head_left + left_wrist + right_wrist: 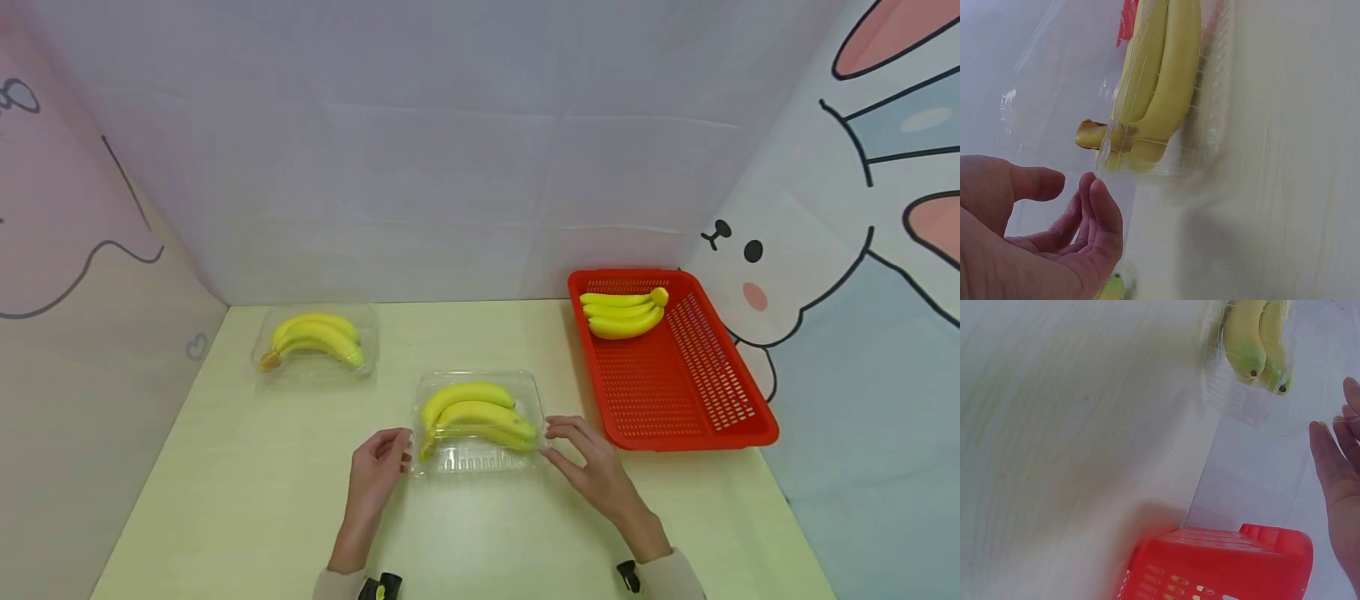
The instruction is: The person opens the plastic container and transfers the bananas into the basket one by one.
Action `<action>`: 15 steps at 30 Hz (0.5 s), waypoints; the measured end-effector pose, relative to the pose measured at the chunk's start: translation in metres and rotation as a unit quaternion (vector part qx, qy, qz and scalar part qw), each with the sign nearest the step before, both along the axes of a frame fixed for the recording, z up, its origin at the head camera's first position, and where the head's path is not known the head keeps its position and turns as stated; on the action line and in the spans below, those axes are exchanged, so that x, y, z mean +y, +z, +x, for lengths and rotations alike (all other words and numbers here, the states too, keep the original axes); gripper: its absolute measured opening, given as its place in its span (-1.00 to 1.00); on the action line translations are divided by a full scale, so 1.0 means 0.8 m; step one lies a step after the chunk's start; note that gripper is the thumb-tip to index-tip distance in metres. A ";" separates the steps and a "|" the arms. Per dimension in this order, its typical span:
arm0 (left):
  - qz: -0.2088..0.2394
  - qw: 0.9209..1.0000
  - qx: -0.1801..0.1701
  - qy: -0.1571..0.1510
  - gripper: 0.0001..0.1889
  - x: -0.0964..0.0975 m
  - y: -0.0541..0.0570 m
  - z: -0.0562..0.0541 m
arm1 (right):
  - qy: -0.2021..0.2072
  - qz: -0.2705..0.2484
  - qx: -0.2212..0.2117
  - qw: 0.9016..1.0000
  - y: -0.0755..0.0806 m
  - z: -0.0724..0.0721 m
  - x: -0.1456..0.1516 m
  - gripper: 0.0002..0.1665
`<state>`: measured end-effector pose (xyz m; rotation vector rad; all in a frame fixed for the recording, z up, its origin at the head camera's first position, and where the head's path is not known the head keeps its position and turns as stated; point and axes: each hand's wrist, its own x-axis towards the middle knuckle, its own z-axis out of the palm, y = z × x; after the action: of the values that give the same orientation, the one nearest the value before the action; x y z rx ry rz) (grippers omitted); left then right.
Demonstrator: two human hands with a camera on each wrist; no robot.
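Note:
A clear plastic clamshell box (480, 467) with a bunch of bananas (480, 412) inside stands on the table before me. Its see-through lid (1025, 112) is raised in the left wrist view. At the box's left edge is my left hand (381, 458); its fingertips (1105, 194) are right by the lower corner, with a gap between thumb and fingers. My right hand (592, 467) is at the opposite side, pinching the thin clear lid edge between thumb and fingers (1325, 447).
A second clear box (370, 321) with bananas (318, 337) stands at the back left. To the right is a red plastic basket (652, 400) holding another banana bunch (622, 317) at its far end. A white cloth wall (442, 167) rises behind the pale table (247, 500).

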<state>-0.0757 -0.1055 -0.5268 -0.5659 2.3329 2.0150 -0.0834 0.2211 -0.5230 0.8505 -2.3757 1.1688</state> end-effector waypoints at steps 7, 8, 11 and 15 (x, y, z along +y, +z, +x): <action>-0.018 1.000 0.001 0.009 -0.70 -0.002 -0.003 -0.018 | -0.013 0.008 -0.006 1.000 0.002 -0.001 0.000 -0.51; -0.020 1.000 -0.001 0.009 -0.70 -0.002 -0.004 -0.021 | -0.014 0.009 -0.009 1.000 0.003 -0.001 0.000 -0.55; -0.024 1.000 -0.003 0.012 -0.69 -0.002 -0.005 -0.028 | -0.018 0.009 -0.012 1.000 0.003 -0.002 0.000 -0.73; -0.025 1.000 -0.001 0.008 -0.67 -0.003 -0.008 -0.036 | -0.024 0.009 -0.011 1.000 0.004 -0.003 -0.002 -0.60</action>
<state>-0.1041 -0.1079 -0.5331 -0.5905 2.3920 1.9652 -0.0860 0.2196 -0.5201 0.7861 -2.4151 1.1452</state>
